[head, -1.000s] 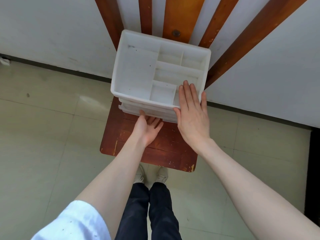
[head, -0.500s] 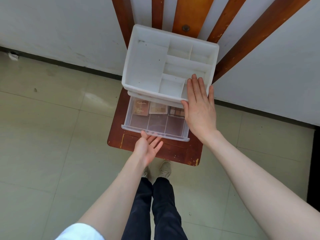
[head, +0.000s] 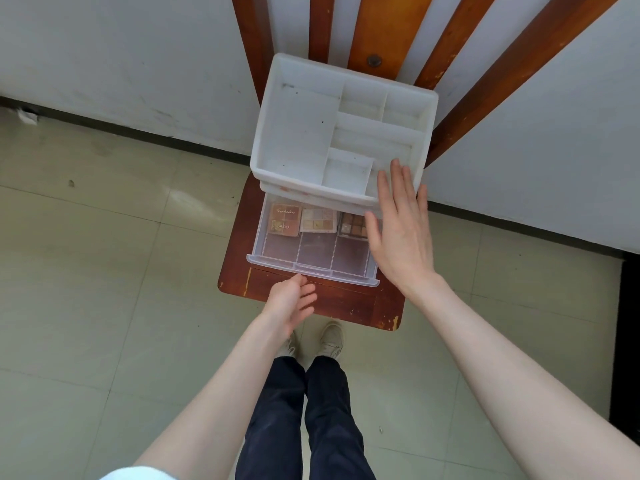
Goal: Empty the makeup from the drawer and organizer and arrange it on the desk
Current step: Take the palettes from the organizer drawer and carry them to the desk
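Head view: a white plastic organizer (head: pixel 304 133) with divided top compartments sits on a reddish wooden chair seat (head: pixel 239 258), against the slatted chair back (head: pixel 377 26). Its clear drawer (head: pixel 311 268) is pulled out toward the person. At the drawer's back lie three eyeshadow palettes side by side: a brown-lidded one (head: pixel 284 220) on the left, a pale one (head: pixel 318 220) in the middle, a darker one (head: pixel 353 225) on the right (partly hidden by the hand). The drawer's front sections show nothing.

Left hand (head: pixel 291 301): palm up, fingers loosely curled, just below the drawer's front lip, gripping nothing.

Right hand (head: pixel 401 230): flat, fingers straight and spread, over the organizer's front right corner and the drawer's right edge; contact cannot be judged.
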`<move>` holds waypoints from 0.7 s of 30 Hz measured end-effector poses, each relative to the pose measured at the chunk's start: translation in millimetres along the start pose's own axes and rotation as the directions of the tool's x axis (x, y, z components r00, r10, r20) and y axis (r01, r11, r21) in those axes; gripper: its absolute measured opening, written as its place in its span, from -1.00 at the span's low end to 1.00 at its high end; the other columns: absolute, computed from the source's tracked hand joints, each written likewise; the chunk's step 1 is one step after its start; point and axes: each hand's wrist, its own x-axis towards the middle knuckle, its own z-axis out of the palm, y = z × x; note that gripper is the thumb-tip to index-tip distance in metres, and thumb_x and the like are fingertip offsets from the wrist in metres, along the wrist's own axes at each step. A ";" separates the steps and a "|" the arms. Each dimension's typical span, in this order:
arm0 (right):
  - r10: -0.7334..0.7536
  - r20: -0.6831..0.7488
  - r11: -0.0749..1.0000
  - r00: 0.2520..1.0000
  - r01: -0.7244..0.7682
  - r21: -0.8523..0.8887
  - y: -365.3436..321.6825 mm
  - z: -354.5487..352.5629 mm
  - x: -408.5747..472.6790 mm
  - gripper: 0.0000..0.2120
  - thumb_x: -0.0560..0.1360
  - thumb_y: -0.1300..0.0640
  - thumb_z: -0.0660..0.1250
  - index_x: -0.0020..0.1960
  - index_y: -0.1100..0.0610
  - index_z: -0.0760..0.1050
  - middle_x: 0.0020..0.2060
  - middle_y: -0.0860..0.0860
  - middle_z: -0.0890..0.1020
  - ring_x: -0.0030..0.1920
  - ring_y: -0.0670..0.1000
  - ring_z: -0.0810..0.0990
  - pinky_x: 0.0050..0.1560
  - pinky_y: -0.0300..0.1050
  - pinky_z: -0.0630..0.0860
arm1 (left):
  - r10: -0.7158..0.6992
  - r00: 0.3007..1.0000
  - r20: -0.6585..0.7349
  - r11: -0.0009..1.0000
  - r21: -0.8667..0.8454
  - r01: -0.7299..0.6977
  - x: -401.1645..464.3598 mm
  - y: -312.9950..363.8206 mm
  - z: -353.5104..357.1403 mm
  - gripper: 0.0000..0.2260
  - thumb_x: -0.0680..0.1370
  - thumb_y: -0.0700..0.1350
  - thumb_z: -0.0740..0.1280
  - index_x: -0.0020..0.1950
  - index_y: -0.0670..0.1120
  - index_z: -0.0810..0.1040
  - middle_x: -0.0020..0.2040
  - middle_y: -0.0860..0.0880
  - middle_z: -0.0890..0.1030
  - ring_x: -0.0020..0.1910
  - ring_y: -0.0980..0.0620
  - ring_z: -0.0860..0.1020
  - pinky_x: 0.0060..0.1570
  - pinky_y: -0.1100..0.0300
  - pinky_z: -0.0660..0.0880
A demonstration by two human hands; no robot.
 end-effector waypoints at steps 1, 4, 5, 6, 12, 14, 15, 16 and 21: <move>-0.008 -0.035 0.999 0.999 0.010 0.053 -3.2 1.0 -9.4 -0.55 0.57 0.17 0.13 0.43 0.27 0.25 0.45 0.21 0.24 0.47 0.15 0.17 0.48 0.06 0.02 | 0.085 0.995 -0.057 0.983 0.170 -0.074 -5.8 3.0 0.4 -0.70 0.64 -0.13 0.09 0.29 -0.22 0.43 0.10 -0.12 0.59 0.07 -0.05 0.58 0.05 0.10 0.50; -0.074 -0.007 0.988 0.997 0.075 0.133 -13.5 14.2 -40.4 -0.63 0.54 0.21 0.11 0.28 0.31 0.43 0.28 0.22 0.48 0.35 0.15 0.39 0.43 -0.01 0.18 | 0.576 0.815 -0.054 0.636 0.656 -0.406 -12.3 15.1 2.0 -0.73 0.61 -0.15 0.09 0.15 -0.19 0.54 -0.05 -0.05 0.61 -0.06 -0.01 0.58 -0.05 0.13 0.48; -0.101 0.054 0.988 0.993 0.093 0.121 -14.8 22.6 -46.8 -0.65 0.52 0.23 0.13 0.24 0.32 0.46 0.22 0.21 0.53 0.31 0.16 0.45 0.41 0.00 0.21 | 0.702 0.710 0.058 0.434 0.755 -0.491 -9.1 20.3 3.3 -0.73 0.61 -0.16 0.09 0.15 -0.18 0.54 0.01 -0.06 0.60 0.02 -0.03 0.55 -0.01 0.14 0.44; -0.110 0.123 0.990 0.986 0.098 0.097 -15.0 32.1 -50.0 -0.68 0.51 0.26 0.18 0.22 0.33 0.47 0.19 0.22 0.55 0.27 0.17 0.48 0.40 0.01 0.22 | 0.757 0.624 0.191 0.237 0.811 -0.536 -2.0 25.7 4.3 -0.73 0.60 -0.18 0.10 0.19 -0.18 0.52 0.10 -0.09 0.58 0.11 -0.05 0.51 0.07 0.13 0.41; 0.049 0.447 0.999 0.893 -0.044 -0.020 -11.4 66.8 -27.9 -0.53 0.62 0.17 0.04 0.48 0.30 0.08 0.48 0.22 0.13 0.50 0.14 0.05 0.48 -0.07 -0.07 | 0.505 0.706 0.496 -0.342 0.866 -0.364 56.1 44.5 8.8 -0.58 0.64 -0.03 -0.01 0.48 -0.11 0.17 0.54 -0.08 0.04 0.51 -0.09 -0.08 0.45 -0.12 -0.07; 0.101 0.511 0.995 0.854 -0.083 -0.058 -10.9 73.2 -21.4 -0.50 0.62 0.15 0.01 0.50 0.28 -0.01 0.51 0.21 0.02 0.52 0.12 -0.05 0.48 -0.07 -0.12 | 0.464 0.750 0.472 -0.354 0.874 -0.332 64.1 44.9 8.3 -0.54 0.64 0.03 -0.04 0.51 -0.10 0.08 0.55 -0.06 -0.07 0.51 -0.06 -0.19 0.44 -0.16 -0.14; 0.120 0.539 0.993 0.834 -0.097 -0.072 -11.6 75.6 -20.0 -0.50 0.62 0.15 0.01 0.50 0.28 -0.02 0.51 0.22 -0.01 0.52 0.13 -0.08 0.48 -0.06 -0.12 | 0.452 0.761 0.465 -0.359 0.876 -0.323 65.0 44.0 7.7 -0.53 0.64 0.05 -0.04 0.51 -0.09 0.06 0.55 -0.07 -0.09 0.51 -0.06 -0.21 0.43 -0.17 -0.15; 0.132 0.560 0.991 0.818 -0.101 -0.086 -12.6 77.3 -20.0 -0.49 0.62 0.14 0.01 0.50 0.28 -0.03 0.51 0.22 -0.02 0.52 0.14 -0.08 0.49 -0.04 -0.12 | 0.446 0.765 0.464 -0.364 0.875 -0.319 64.5 42.0 6.7 -0.53 0.64 0.06 -0.04 0.52 -0.09 0.05 0.55 -0.07 -0.09 0.50 -0.06 -0.22 0.43 -0.17 -0.14; 0.146 0.556 0.989 0.819 -0.102 -0.109 -19.1 74.8 -33.5 -0.55 0.61 0.13 0.04 0.46 0.27 0.14 0.43 0.21 0.24 0.43 0.18 0.19 0.42 -0.02 0.10 | 0.462 0.748 0.477 -0.334 0.875 -0.352 52.9 29.0 2.0 -0.58 0.64 0.05 -0.03 0.46 -0.07 0.20 0.53 -0.08 0.03 0.51 -0.10 -0.13 0.42 -0.12 0.01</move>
